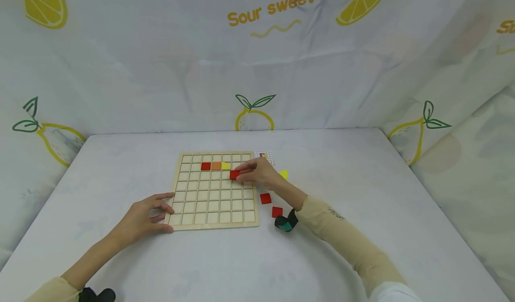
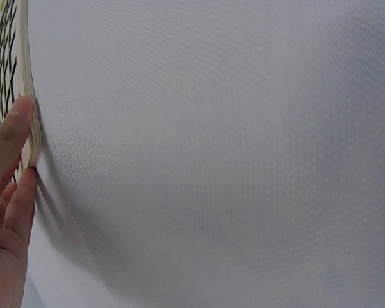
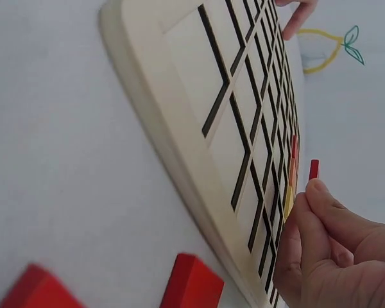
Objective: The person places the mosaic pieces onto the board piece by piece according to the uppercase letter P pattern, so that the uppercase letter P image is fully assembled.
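A light wooden grid board lies flat before me. In its upper rows sit a red tile, an orange tile and a yellow piece with a curved edge, side by side. My right hand pinches another red square tile between thumb and fingers over the board's right part; the right wrist view shows this held tile standing on edge above the fingertips. At the near-left corner my left hand rests its spread fingers and thumb against the board's edge.
Two loose red tiles lie right of the board, under my right forearm. A yellow piece is partly hidden behind that wrist. At the board's far-right corner is a small printed grid card. A white cloth covers the table.
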Motion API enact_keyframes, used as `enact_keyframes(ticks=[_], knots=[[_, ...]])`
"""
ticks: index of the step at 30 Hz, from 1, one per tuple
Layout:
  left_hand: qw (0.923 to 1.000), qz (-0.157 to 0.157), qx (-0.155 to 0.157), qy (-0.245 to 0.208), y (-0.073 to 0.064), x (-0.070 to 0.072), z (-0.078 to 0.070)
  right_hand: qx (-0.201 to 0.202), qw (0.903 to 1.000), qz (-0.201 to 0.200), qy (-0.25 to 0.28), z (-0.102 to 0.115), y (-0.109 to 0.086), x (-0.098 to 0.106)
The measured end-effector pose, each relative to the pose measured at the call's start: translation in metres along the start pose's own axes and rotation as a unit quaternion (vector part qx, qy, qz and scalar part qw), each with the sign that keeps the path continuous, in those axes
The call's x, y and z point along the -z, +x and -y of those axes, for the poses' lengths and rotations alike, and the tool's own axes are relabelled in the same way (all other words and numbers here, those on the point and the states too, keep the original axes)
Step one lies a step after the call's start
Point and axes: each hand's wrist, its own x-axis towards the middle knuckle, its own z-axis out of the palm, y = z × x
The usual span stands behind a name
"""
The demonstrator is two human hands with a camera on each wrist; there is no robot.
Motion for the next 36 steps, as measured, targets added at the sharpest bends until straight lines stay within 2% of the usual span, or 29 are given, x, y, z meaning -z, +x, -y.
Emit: enact_keyframes(ticks=[5,11,18,21,27,36], knots=[[0.9998,-0.006,0.0,0.018,0.0,0.0,0.0,0.019,0.9996,-0.002,-0.019,0.003,0.008,-0.017],[0.9999,-0.007,-0.008,0.005,0.0,0.0,0.001,0.039,0.9992,0.001,-0.012,0.011,0.014,-0.036],[0.9999,-0.007,-0.004,0.006,0.001,0.0,0.002,0.044,0.9963,-0.039,-0.063,0.017,0.023,-0.052],[1.0,-0.005,0.0,0.002,0.001,0.0,0.002,0.049,0.9938,-0.055,-0.083,0.016,0.027,-0.057],[1.0,-0.004,0.004,0.0,0.001,0.0,0.002,0.087,0.9853,-0.068,-0.13,0.016,0.032,-0.064],[1.0,-0.005,0.006,0.0,0.0,-0.001,0.001,0.11,0.9787,-0.073,-0.157,0.018,0.033,-0.067]])
